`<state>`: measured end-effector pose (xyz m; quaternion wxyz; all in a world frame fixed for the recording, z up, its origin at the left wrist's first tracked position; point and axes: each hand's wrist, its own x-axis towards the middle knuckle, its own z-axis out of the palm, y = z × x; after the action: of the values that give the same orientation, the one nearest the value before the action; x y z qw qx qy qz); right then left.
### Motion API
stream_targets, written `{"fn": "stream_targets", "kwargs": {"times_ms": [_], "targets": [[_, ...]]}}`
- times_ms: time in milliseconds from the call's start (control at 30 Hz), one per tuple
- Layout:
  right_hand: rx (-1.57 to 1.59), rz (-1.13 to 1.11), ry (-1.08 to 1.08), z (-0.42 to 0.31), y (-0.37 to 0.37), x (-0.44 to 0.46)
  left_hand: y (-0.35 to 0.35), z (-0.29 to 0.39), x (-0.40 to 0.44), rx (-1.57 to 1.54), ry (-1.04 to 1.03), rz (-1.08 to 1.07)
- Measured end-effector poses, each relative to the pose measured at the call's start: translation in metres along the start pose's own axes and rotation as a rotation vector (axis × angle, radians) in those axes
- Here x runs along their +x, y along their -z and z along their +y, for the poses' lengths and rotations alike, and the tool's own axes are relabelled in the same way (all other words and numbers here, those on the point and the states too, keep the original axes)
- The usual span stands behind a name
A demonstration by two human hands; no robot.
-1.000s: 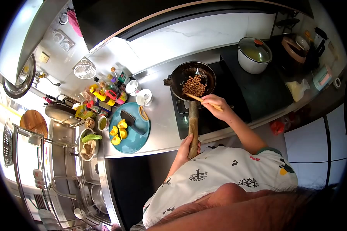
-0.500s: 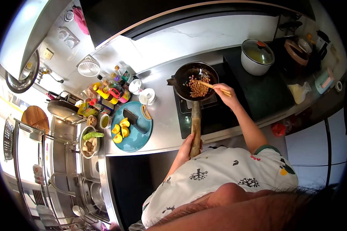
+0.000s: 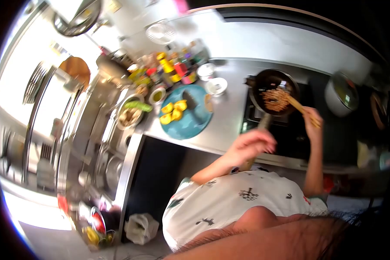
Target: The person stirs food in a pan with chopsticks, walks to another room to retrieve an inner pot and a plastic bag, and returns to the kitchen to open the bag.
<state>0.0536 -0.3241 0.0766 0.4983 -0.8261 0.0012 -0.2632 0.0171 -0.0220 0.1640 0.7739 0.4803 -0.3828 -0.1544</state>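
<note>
Right hand on chopsticks in pan; left hand over handle, blurred.

Right hand (image 3: 313, 123) pinches wooden chopsticks (image 3: 297, 105), lower ends among the brown nuts (image 3: 273, 100) in the dark pan (image 3: 268, 81). Pan is at the left end of the cooktop (image 3: 329, 141), handle (image 3: 264, 123) crossing the counter's (image 3: 229, 112) front edge. Left hand (image 3: 252, 145): fingers loosely extended, not wrapped round the handle; contact with it, can't tell. Blue plate (image 3: 177, 131) near counter's front left corner, carrying yellow pieces (image 3: 177, 115) and dark knife (image 3: 190, 100). Lidded pot (image 3: 335, 96) right of pan.
</note>
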Motion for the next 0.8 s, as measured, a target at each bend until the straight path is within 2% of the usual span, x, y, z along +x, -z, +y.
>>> {"fn": "stream_targets", "kwargs": {"times_ms": [33,100,167,233,267,300,367,400,467,600,733,800], "targets": [[-0.133,0.022,0.011,0.0,0.006,0.004,-0.008,0.022,0.011,0.039,-0.177,-0.242],[-0.125,0.052,0.119,0.024,0.007,0.01,-0.031,0.055,0.034,-0.099,-0.34,-0.584],[-0.023,-0.105,-0.051,0.021,0.004,0.007,-0.064,0.065,0.045,-0.325,-0.389,-0.635],[0.008,-0.186,-0.024,0.044,-0.004,0.002,-0.079,0.049,0.065,-0.264,-0.589,-0.756],[0.006,-0.225,-0.016,0.048,-0.008,0.001,-0.088,0.039,0.073,-0.268,-0.614,-0.81],[0.017,-0.245,-0.008,0.03,-0.014,0.0,-0.097,0.038,0.08,-0.282,-0.613,-0.841],[0.036,-0.29,0.153,-0.024,-0.019,-0.008,-0.107,0.035,0.087,-0.327,-0.576,-0.861],[0.047,-0.301,0.152,-0.024,-0.021,-0.009,-0.112,0.038,0.09,-0.389,-0.538,-0.877],[0.174,-0.349,-0.037,-0.02,-0.021,-0.012,-0.118,0.042,0.089,-0.466,-0.494,-0.885],[0.092,-0.396,-0.046,0.024,-0.011,-0.002,-0.126,0.044,0.09,-0.538,-0.441,-0.897],[0.177,-0.018,0.026,0.025,-0.005,0.012,-0.128,0.044,0.092,-0.556,-0.427,-0.891],[0.115,0.07,0.09,0.019,0.001,0.014,-0.13,0.046,0.093,-0.569,-0.422,-0.894]]}}
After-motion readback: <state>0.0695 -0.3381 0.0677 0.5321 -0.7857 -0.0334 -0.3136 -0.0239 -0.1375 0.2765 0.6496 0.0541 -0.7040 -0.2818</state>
